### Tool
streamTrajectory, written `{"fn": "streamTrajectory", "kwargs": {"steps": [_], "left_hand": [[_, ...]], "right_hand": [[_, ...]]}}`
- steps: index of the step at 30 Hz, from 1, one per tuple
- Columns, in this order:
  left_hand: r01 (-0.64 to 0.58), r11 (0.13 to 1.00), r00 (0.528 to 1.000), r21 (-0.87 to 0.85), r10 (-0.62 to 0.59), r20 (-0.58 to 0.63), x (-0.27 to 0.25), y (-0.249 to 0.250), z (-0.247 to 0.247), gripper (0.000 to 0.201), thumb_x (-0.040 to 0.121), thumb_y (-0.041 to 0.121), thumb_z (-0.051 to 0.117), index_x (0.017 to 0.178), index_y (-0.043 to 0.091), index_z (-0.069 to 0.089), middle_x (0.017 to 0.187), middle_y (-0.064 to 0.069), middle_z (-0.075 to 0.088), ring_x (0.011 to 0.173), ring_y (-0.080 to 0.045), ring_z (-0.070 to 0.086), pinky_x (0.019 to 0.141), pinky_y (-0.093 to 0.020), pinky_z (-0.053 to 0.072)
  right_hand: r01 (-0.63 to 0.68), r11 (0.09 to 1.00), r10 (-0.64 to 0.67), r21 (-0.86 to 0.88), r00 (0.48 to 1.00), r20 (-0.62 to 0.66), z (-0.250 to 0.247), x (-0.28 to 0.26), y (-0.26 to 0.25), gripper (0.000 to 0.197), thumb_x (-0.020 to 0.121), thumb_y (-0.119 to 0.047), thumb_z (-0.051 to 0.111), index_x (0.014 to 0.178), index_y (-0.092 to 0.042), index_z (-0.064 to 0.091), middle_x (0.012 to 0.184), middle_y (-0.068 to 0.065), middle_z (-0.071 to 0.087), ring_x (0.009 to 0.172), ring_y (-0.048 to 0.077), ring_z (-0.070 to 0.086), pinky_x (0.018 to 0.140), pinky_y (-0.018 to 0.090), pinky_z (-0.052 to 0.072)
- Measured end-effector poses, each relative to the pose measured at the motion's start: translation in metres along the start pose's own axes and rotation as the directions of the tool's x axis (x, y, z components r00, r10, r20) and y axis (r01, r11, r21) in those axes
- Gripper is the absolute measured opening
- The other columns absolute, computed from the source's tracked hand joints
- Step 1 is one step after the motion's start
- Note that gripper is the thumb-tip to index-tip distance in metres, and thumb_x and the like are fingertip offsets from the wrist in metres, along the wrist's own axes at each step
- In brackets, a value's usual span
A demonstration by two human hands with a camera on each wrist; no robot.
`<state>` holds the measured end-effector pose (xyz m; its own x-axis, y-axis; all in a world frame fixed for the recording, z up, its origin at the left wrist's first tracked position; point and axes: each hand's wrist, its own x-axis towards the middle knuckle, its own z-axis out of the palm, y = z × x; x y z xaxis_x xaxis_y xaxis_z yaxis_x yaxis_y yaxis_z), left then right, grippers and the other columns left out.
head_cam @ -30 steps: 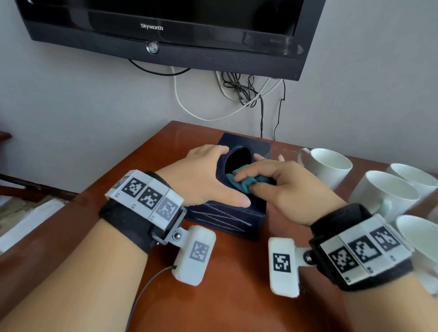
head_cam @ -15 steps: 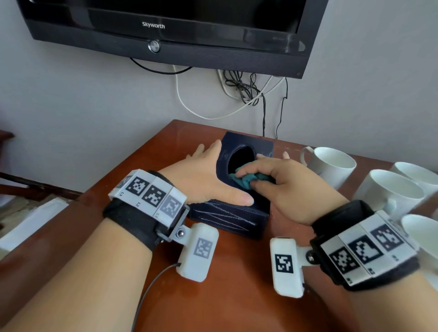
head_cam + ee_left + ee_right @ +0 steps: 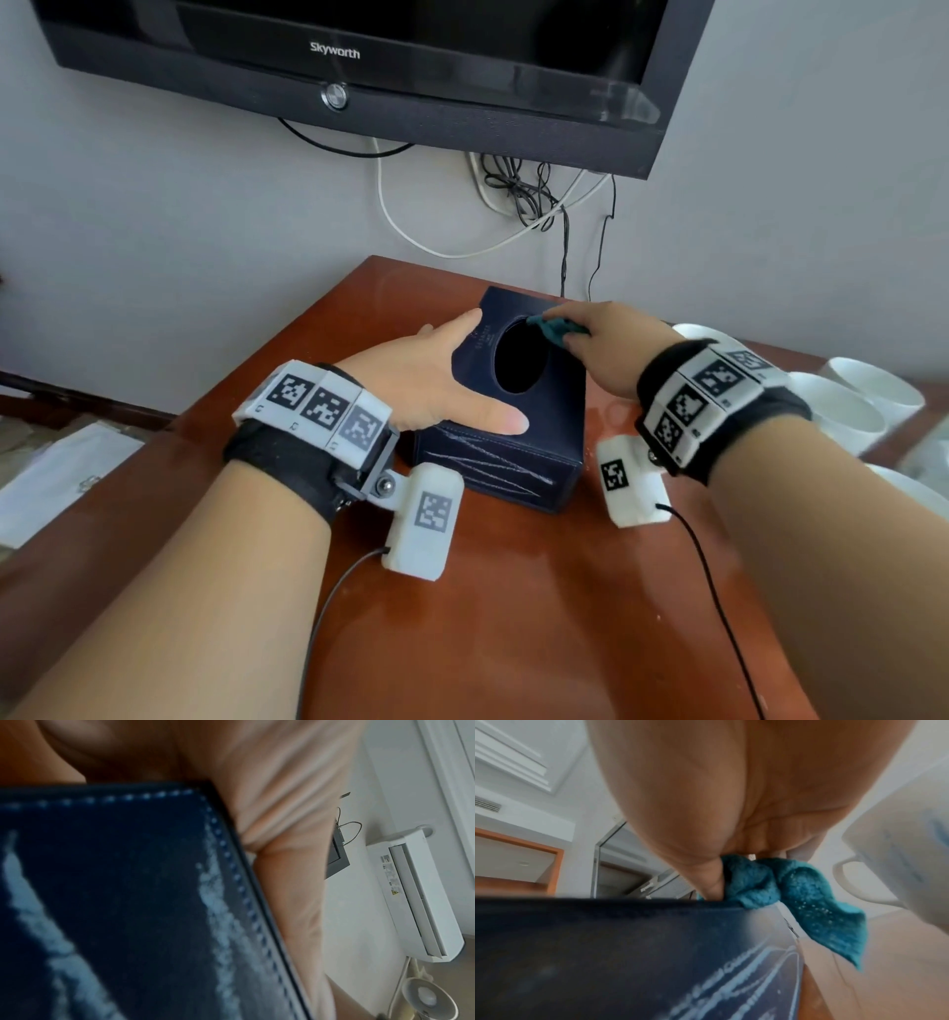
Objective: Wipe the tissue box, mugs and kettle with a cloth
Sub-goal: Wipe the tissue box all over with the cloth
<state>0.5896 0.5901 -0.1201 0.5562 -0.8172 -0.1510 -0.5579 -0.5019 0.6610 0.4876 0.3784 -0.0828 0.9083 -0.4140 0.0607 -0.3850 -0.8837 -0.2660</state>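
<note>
right hand (image 3: 606, 344) grips the cloth (image 3: 557, 329) on the tissue box (image 3: 513, 411) top; left hand (image 3: 436, 375), fingers straight, steadies it. mugs (image 3: 842, 411) look unwiped; kettle unseen.

— Where is the tissue box (image 3: 513, 411) sitting?
— Upright on the surface (image 3: 513, 616), dark blue, oval opening facing up.
— The cloth (image 3: 557, 329)?
— Teal, bunched, lying at the box's far top edge; white mugs (image 3: 847, 406) are standing to its right.
</note>
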Motion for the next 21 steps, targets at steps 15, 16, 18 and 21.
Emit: {"fn": "streamTrajectory", "kwargs": {"steps": [15,16,18,21], "left_hand": [[-0.030,0.999,1.000,-0.017,0.030,-0.007,-0.004,0.009,0.001,0.142,0.048,0.085,0.073,0.166,0.039,0.009,0.170,0.027,-0.005,0.157,-0.005,0.011,0.118,-0.027,0.023],[-0.028,0.999,1.000,-0.021,0.028,0.005,-0.005,0.010,0.002,0.141,0.049,0.083,0.072,0.166,0.039,0.007,0.170,0.028,-0.007,0.157,-0.005,0.012,0.113,-0.024,0.024],[-0.024,1.000,0.999,-0.005,0.024,0.033,-0.006,0.010,0.003,0.140,0.052,0.082,0.071,0.166,0.040,0.002,0.169,0.028,-0.011,0.157,-0.006,0.012,0.111,-0.024,0.024],[-0.006,1.000,0.998,0.030,0.004,0.057,-0.006,0.012,0.002,0.138,0.056,0.084,0.068,0.165,0.041,-0.003,0.169,0.028,-0.015,0.158,-0.008,0.011,0.118,-0.028,0.022]], "right_hand": [[0.066,0.992,-0.065,0.112,0.998,-0.006,0.010,-0.091,-0.026,0.048,0.105,-0.012,0.046,0.143,-0.039,0.058,0.141,-0.005,0.063,0.125,0.019,0.057,0.089,0.020,0.035],[0.058,0.992,-0.057,0.109,0.998,-0.007,0.010,-0.094,-0.028,0.049,0.105,-0.013,0.046,0.144,-0.039,0.057,0.141,-0.003,0.062,0.125,0.020,0.057,0.088,0.020,0.035],[0.036,0.994,-0.036,0.100,0.999,0.005,0.010,-0.094,-0.030,0.048,0.106,-0.013,0.045,0.146,-0.036,0.056,0.141,0.000,0.062,0.123,0.023,0.058,0.090,0.023,0.038],[0.011,0.998,-0.013,0.061,0.999,0.038,0.005,-0.079,-0.028,0.044,0.107,-0.013,0.044,0.146,-0.027,0.056,0.140,0.005,0.063,0.124,0.027,0.058,0.096,0.028,0.042]]}}
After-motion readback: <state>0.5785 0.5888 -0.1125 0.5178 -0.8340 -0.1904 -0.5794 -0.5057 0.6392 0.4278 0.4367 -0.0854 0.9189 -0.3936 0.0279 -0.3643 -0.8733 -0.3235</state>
